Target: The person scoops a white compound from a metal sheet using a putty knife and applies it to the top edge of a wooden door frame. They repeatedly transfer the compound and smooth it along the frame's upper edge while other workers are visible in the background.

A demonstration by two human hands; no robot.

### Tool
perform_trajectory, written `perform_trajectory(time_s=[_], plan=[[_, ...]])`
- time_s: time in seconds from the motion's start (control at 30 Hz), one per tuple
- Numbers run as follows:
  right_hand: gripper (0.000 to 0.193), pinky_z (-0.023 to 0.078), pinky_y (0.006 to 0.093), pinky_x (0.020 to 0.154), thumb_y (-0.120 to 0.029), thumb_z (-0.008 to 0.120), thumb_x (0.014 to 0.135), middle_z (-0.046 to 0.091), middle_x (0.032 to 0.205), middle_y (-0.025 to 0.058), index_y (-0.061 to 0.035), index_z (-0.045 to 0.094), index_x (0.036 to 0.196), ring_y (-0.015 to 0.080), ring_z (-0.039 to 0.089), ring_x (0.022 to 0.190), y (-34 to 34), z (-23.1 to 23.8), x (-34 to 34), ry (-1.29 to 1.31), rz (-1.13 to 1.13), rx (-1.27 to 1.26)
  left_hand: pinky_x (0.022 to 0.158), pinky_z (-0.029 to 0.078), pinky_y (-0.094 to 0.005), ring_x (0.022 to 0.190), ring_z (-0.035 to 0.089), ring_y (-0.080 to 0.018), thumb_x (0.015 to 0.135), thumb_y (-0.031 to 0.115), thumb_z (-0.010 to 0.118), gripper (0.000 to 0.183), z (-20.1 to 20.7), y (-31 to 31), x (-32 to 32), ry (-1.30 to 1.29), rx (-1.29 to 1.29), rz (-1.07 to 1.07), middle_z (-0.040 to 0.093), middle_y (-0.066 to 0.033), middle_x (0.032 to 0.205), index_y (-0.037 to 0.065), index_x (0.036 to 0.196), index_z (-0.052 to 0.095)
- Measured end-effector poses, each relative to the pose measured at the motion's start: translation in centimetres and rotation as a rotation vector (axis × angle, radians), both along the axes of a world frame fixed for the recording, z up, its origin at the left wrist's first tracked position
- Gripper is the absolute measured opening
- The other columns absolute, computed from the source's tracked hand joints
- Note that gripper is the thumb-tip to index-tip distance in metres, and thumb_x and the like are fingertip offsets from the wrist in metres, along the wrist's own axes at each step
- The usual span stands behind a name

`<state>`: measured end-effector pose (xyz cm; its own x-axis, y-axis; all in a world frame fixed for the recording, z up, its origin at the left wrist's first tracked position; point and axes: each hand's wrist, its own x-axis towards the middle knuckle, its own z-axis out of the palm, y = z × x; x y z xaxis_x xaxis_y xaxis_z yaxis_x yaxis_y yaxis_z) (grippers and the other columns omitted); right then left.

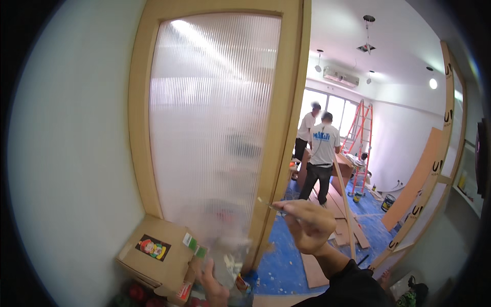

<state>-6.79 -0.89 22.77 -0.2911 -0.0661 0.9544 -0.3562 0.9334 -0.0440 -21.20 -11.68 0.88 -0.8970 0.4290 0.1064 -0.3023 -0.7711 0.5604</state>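
Note:
My right hand [309, 222] is raised in front of the door, its fingers closed on a thin, flat metal tool like a small putty knife [276, 206]. The tool's pale tip is close to the wooden door frame [271, 174]; I cannot tell if they touch. Low down, my left hand [212, 281] has its thumb up beside a see-through plastic piece [230, 261] with pale yellowish lumps on it. It seems to grip this piece, though most of its fingers are hidden. Ribbed, translucent glass [209, 117] fills the door frame.
A cardboard box [153, 250] stands against the left wall. Beyond the door, two people [323, 140] in white shirts work near wooden boards [342, 215] on a blue floor covering [286, 256]. An orange ladder [365, 133] and a bucket [388, 202] stand farther back.

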Motion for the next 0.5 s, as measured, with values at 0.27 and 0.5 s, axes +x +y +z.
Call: perform_trajectory(time_s=[0.27, 0.5], plan=[[0.028, 0.055, 0.0408, 0.083, 0.006, 0.068, 0.073, 0.064, 0.105, 0.0234, 0.0070, 0.063, 0.101, 0.0365, 0.065, 0.096, -3.1, -6.5, -0.3, -0.042, -0.260, 0.343, 0.084, 0.047, -0.0318, 0.089, 0.060, -0.0178, 0.084, 0.014, 0.058, 0.019, 7.5, -0.7, -1.6, -0.204, 0.165, -0.180, 0.062, -0.0042, 0.092, 0.004, 0.100, 0.061], [0.023, 0.053, 0.0419, 0.087, 0.000, 0.069, 0.073, 0.066, 0.102, 0.0195, 0.0036, 0.066, 0.095, 0.0331, 0.066, 0.096, -3.6, -10.4, -1.9, -0.097, -0.284, 0.334, 0.072, 0.049, -0.0244, 0.078, 0.061, -0.0122, 0.088, 0.010, 0.055, 0.011, 9.0, -2.2, -1.2, -0.190, 0.183, -0.282, 0.062, -0.0047, 0.088, 0.002, 0.095, 0.059]])
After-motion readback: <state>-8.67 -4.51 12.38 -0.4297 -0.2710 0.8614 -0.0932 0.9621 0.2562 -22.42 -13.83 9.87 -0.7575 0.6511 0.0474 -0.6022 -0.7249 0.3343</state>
